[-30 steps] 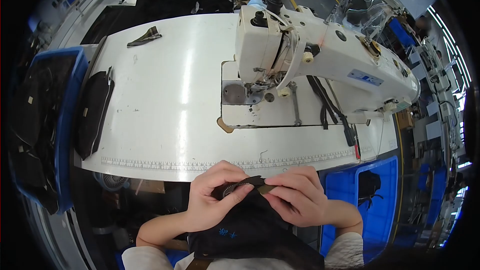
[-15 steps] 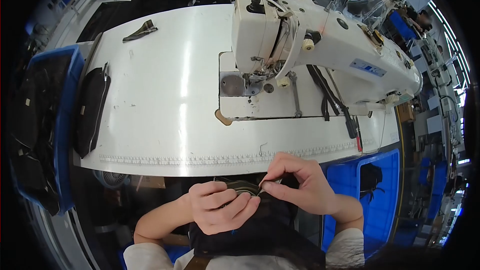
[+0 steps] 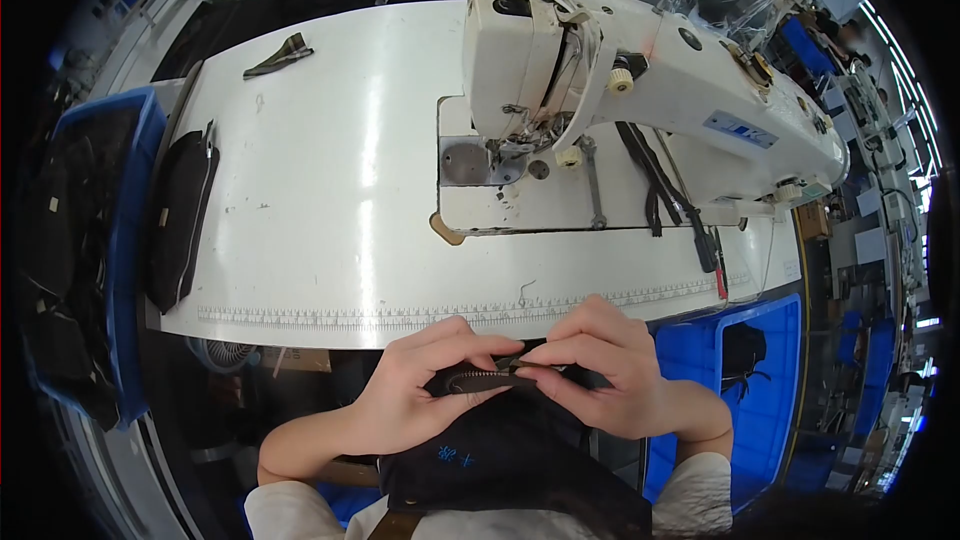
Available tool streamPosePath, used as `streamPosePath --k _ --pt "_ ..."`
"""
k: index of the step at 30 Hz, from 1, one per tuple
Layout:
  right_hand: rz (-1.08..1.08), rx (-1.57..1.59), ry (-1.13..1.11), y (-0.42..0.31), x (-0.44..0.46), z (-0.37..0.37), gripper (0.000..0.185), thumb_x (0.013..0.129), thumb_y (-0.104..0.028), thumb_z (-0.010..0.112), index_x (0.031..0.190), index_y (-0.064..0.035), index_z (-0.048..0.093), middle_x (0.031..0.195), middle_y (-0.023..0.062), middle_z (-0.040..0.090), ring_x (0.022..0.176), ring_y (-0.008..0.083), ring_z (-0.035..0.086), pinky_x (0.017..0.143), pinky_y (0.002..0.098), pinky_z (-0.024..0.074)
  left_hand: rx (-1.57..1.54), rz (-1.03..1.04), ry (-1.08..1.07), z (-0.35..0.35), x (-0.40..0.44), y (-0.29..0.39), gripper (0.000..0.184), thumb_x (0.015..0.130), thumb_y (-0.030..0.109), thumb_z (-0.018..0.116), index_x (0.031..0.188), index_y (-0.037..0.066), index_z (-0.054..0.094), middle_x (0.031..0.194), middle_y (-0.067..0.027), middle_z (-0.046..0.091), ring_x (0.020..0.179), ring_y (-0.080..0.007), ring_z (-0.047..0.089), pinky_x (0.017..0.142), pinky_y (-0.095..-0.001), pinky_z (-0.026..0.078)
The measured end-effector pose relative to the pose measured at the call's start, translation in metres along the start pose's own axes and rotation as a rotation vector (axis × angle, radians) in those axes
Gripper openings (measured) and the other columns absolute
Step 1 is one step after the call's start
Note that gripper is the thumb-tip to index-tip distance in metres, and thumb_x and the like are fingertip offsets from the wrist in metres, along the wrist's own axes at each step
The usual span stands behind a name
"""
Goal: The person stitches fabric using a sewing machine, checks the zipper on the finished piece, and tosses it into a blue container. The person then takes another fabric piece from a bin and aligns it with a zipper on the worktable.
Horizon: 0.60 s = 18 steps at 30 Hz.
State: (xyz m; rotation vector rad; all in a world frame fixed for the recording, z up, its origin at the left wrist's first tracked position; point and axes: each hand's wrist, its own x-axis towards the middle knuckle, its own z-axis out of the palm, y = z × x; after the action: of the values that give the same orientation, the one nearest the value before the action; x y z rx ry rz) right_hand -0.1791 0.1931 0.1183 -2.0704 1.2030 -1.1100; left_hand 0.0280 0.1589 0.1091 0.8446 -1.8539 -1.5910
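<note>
Just past the table's front edge, my left hand (image 3: 415,390) pinches a dark strip of cloth with a zipper (image 3: 472,380), its row of teeth curving towards me. My right hand (image 3: 610,365) grips the right end of the same zipper between thumb and fingertips. The two hands almost meet, and the fingers cover part of the piece. Below them lies a dark apron (image 3: 480,465) with small blue marks.
A white sewing machine (image 3: 640,70) stands on the white table (image 3: 300,240). Near it lie a wrench (image 3: 596,190), black zipper strips (image 3: 650,175) and a red-tipped tool (image 3: 720,275). At left are a dark zippered pouch (image 3: 182,225) and blue bin (image 3: 145,180); a striped scrap (image 3: 280,58) lies behind.
My left hand has turned and opened out from a curled grip, so the zipper's teeth now show. Striped cloth visible before is now mostly out of sight. Both hands stay close together.
</note>
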Motion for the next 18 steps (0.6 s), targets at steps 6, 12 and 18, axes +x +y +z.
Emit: streamPosePath --k 6,12,18 --pt "-0.001 0.133 -0.019 0.007 -0.001 -0.001 0.028 0.068 0.001 0.073 0.092 -0.0065 0.062 0.083 0.0056 0.058 0.070 0.0185 0.054 0.054 0.0267 0.0434 -0.207 -0.080 -0.033 -0.002 0.000 -0.014 0.016 0.080 0.001 0.068 0.096 0.001 0.066 0.076 -0.0014 0.053 0.071 -0.0084 0.049 0.064 -0.0221 0.038" --pt "-0.155 -0.029 -0.084 0.000 0.003 -0.006 0.028 0.066 0.002 0.071 0.092 -0.0057 0.063 0.095 0.0078 0.058 0.085 0.0232 0.055 0.067 0.0320 0.0434 -0.417 -0.265 -0.064 -0.007 0.000 -0.015 0.013 0.083 0.005 0.067 0.096 0.002 0.067 0.076 0.0022 0.052 0.069 -0.0037 0.044 0.063 -0.0199 0.035" --pt "-0.604 -0.508 0.062 0.016 -0.012 0.000 0.016 0.067 -0.007 0.064 0.082 -0.0114 0.066 0.098 0.0022 0.059 0.091 0.0170 0.055 0.070 0.0289 0.0388 -0.629 -0.415 -0.074 -0.005 0.003 -0.013 0.005 0.084 0.008 0.066 0.085 0.003 0.064 0.077 0.0045 0.054 0.070 -0.0018 0.045 0.063 -0.0189 0.035"
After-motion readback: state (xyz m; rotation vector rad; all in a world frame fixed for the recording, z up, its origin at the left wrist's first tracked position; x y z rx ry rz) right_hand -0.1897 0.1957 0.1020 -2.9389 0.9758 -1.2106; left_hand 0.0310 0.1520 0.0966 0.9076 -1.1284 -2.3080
